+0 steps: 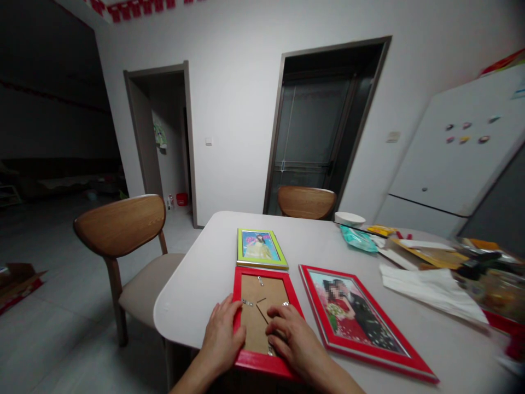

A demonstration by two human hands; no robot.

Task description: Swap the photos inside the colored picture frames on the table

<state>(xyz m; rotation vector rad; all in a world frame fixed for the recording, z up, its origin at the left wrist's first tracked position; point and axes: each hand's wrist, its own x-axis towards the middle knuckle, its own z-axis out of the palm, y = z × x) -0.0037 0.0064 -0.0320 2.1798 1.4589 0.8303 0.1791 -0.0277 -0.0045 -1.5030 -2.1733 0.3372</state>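
Observation:
A red picture frame point(239, 358) lies face down at the table's near edge, its brown backing board point(254, 328) up. Small metal clips point(260, 280) sit along the board's edges, and a thin stand-like piece point(261, 313) lies at its middle. My left hand point(223, 331) is closed on the frame's left side, thumb over the rim. Curled over the right side, my right hand point(293, 334) has its fingertips on the backing, near the lower clip; what lies under them is hidden. Beyond is a green-framed picture point(260, 249); to the right, a larger red-framed picture point(356, 317).
On the table's point(192, 295) right side lie white paper point(430, 290), a teal packet point(359, 239), a white bowl point(349, 219) and cluttered packages. Wooden chairs stand at the left point(123, 224) and far side point(307, 202). A white fridge point(459, 148) is at the right.

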